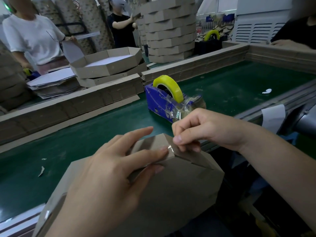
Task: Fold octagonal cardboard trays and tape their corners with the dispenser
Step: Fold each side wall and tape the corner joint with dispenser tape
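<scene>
A brown cardboard tray (171, 189) lies upside down in front of me, tilted against the edge of the green belt (85, 142). My left hand (109, 168) rests on it with straight fingers, holding two folded walls together at a corner. A clear strip of tape (171, 148) sits over that corner. My right hand (195, 130) pinches the strip's end with thumb and curled fingers. The blue tape dispenser (162, 101) with its yellow roll (169, 88) stands just beyond my right hand.
Cardboard strips (68, 106) wall the belt's far side. Behind them lie folded trays (109, 64), flat blanks (51, 82) and a tall tray stack (169, 29). Two people work at the back, a third at the right. A second dispenser (208, 41) stands far back.
</scene>
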Available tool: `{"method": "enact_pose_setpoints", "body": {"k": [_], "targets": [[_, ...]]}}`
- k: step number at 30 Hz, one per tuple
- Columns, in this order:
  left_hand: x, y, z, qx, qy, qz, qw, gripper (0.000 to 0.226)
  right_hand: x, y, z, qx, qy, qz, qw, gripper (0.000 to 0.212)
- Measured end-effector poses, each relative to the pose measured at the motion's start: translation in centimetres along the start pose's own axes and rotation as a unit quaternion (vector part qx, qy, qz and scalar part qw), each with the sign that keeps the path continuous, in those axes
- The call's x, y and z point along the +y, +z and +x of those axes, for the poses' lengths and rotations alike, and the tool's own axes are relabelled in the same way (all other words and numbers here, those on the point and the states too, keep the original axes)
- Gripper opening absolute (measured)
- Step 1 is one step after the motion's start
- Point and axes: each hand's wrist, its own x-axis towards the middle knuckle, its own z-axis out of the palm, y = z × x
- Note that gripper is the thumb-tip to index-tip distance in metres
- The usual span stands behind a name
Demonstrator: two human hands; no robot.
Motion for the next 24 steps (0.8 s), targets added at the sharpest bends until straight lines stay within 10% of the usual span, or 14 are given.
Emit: {"method": "enact_pose_setpoints", "body": {"k": [19,24], "targets": [[-0.52,0.51,0.1,-0.006,-0.016,-0.015,1.0,0.028,0.05,-0.32,0.25,-0.022,0.117,-0.088,0.989,0.034],[-1.03,0.42,-0.25,0.006,-0.019,-0.026,0.999,0.025,0.69,-0.78,0.11,0.007,0.197,-0.256,0.946,0.062]]}}
